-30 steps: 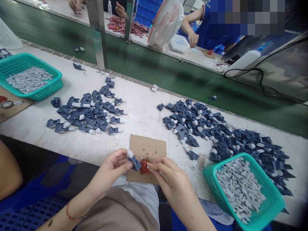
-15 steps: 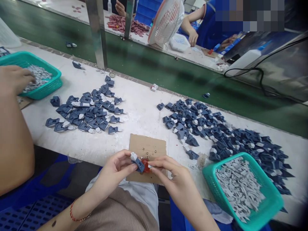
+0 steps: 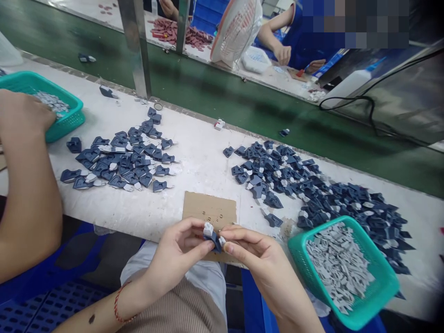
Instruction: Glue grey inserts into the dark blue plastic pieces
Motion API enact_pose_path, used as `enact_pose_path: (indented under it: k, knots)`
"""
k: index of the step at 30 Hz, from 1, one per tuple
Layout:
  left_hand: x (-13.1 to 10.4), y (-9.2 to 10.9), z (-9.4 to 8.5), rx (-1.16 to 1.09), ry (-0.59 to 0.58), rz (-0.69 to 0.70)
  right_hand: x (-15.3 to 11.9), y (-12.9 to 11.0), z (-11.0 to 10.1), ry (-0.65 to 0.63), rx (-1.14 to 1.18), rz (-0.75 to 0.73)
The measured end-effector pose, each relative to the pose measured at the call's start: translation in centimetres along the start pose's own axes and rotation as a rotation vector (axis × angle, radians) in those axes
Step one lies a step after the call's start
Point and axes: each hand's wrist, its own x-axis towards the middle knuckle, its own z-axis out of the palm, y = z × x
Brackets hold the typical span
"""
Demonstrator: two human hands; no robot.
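My left hand (image 3: 180, 247) pinches a dark blue piece (image 3: 215, 241) that has a light grey part (image 3: 208, 229) at its top. On the other side, my right hand (image 3: 256, 252) grips a small light grey piece (image 3: 222, 240) between thumb and fingertips, against the blue piece. Both hands are over the near part of a brown cardboard sheet (image 3: 210, 203), which bears several small shiny drops. The red patch on the cardboard is hidden behind the hands.
Piles of dark blue pieces lie left (image 3: 121, 162) and right (image 3: 347, 203). A green basket (image 3: 294, 249) of grey pieces stands at right. Another person's hand (image 3: 27, 111) is at a green basket (image 3: 78, 108) on the left. A metal post (image 3: 138, 51) and a fan (image 3: 237, 32) are beyond.
My hands have come together, and the small grey piece now meets the blue piece, which has turned and shifted right. The neighbour's arm has moved right. The view has shifted slightly.
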Motion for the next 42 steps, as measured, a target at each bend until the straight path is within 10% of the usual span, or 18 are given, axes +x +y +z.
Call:
enact_pose_path:
  k: [11, 21, 31, 35, 42]
  knots:
    - [-0.1, -0.6, 0.2, 0.025, 0.054, 0.033, -0.5, 0.5, 0.2, 0.007, -0.159, -0.177]
    - [0.4, 0.3, 0.8, -0.1, -0.037, 0.013, 0.2, 1.5, 0.0, -0.019, 0.222, 0.015]
    - [2.9, 1.8, 2.0, 0.047, -0.058, -0.069, 0.4, 2.9, 1.1, 0.173, 0.187, -0.261]
    - [6.5, 4.5, 1.8, 0.279, -0.014, 0.056, -0.3, 2.9, -2.4, 0.303, 0.08, -0.311]
    - [20.4, 12.7, 0.8, 0.94, 0.243, 0.36, -4.8, 3.8, -15.4, 0.984, -0.511, -0.22]
